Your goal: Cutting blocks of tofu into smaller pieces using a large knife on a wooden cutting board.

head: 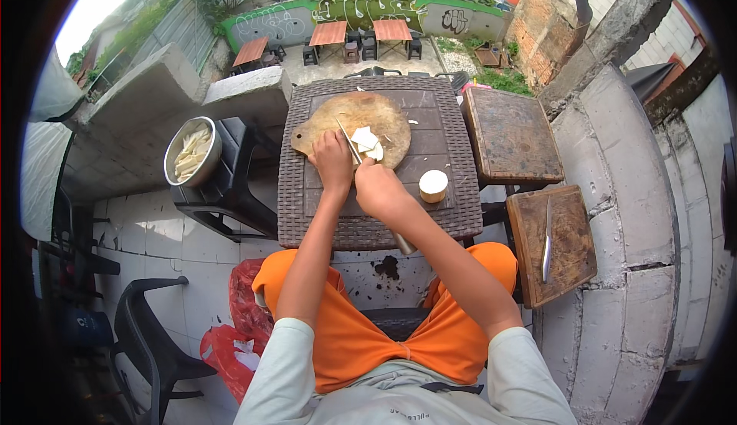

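Note:
A round wooden cutting board (368, 108) with a short holed handle lies on a brown woven-pattern table (299, 217). My right hand (383, 189) grips a knife (348, 139), its blade pointing up and left over the board. Beside the blade, my left hand (334, 157) presses down at the board's near left part; a pale piece seems to lie under its fingers, largely hidden. Thin pale slices (365, 139) lie just right of the blade. A short, pale cylindrical chunk (433, 186) stands on the table to the right of the board.
A metal bowl (215, 154) of pale cut pieces sits on a black plastic stool (230, 186) at left. Two wooden-topped stands (512, 131) are at right, the nearer bearing another knife (547, 241). Red plastic bags (244, 304) and a dark plastic chair (149, 333) are on the floor at left.

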`<move>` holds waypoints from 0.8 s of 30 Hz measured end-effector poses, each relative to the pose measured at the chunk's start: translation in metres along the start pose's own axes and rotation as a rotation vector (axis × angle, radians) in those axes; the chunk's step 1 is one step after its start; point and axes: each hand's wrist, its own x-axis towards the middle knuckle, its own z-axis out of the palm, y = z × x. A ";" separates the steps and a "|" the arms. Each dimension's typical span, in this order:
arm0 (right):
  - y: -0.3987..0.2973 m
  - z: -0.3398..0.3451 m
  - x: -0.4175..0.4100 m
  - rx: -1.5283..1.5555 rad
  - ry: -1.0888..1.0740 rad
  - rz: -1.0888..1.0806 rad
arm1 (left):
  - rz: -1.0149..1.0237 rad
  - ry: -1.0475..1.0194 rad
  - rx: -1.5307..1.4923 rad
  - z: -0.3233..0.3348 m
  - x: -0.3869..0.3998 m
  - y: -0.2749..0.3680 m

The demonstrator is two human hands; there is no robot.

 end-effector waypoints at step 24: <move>-0.011 0.009 -0.001 0.247 -0.116 0.187 | 0.046 -0.018 -0.002 0.008 0.005 -0.018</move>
